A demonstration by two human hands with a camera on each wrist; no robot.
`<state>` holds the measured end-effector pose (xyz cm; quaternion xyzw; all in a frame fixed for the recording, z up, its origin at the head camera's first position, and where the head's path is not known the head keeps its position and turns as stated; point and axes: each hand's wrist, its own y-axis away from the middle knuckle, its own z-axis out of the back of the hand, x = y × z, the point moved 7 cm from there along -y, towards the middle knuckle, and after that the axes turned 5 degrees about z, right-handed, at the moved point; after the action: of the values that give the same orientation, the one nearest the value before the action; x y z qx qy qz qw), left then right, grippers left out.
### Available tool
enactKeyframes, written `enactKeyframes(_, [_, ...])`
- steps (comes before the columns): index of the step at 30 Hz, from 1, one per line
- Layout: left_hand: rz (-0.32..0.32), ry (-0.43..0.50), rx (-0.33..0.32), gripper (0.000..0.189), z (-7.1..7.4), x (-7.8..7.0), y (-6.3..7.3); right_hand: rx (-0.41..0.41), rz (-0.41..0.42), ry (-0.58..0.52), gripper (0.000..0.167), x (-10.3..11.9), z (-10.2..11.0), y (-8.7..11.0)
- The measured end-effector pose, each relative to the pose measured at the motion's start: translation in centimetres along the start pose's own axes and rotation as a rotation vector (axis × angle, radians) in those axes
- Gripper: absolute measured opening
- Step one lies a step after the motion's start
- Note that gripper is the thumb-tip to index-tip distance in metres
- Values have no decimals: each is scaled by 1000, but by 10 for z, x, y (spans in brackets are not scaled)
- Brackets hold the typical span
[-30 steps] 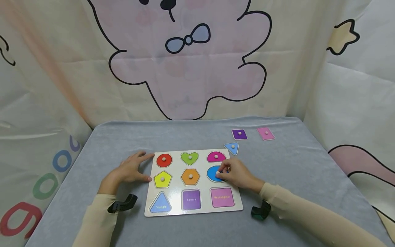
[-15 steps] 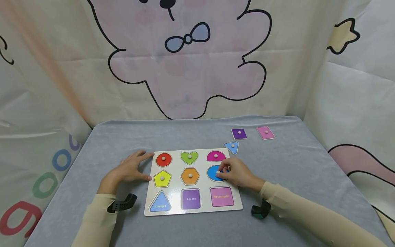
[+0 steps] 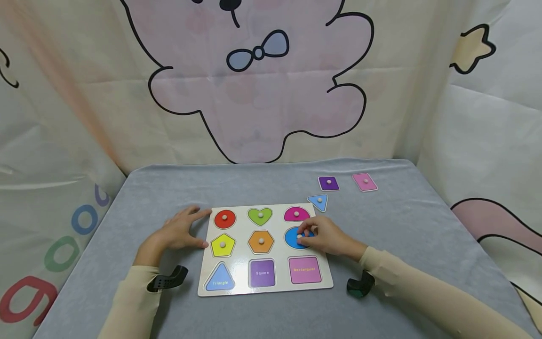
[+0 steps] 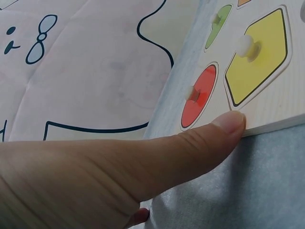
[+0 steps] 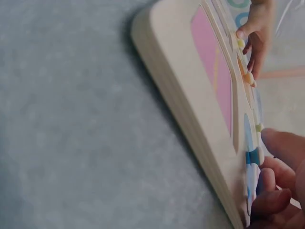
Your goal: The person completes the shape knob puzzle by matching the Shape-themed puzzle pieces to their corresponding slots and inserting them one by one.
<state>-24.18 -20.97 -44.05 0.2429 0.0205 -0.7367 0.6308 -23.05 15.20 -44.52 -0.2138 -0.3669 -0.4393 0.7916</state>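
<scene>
The left hand (image 3: 179, 230) sits nearer the left edge of the tabletop (image 3: 381, 226) than its right edge, thumb and index finger stretched out and spread apart. The right forearm (image 3: 432, 294) slants in from near the right edge, and the right hand (image 3: 325, 237) pinches with thumb and bent fingers. Pale sleeves (image 3: 131, 301) reach both wrists.

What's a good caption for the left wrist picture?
Left hand, thumb at the edge of the puzzle board, near a yellow pentagon and red circle.
</scene>
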Motion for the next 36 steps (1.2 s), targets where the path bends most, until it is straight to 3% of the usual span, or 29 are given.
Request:
enactKeyframes(6, [-2,5,2,97,0,-1,0,31,17,-39,21,0,3,-2])
enactKeyframes(13, [-5,7,2,97,1,-1,0,4,25,-33,27,-5,19,-11])
enactKeyframes(28, [2,-1,3,97,4,-5,2,-187,14,-107,29,-41,65,-24])
enactKeyframes(36, [8,0,5,96,1,-2,2,-269,-70,2,27,-59,79,-26])
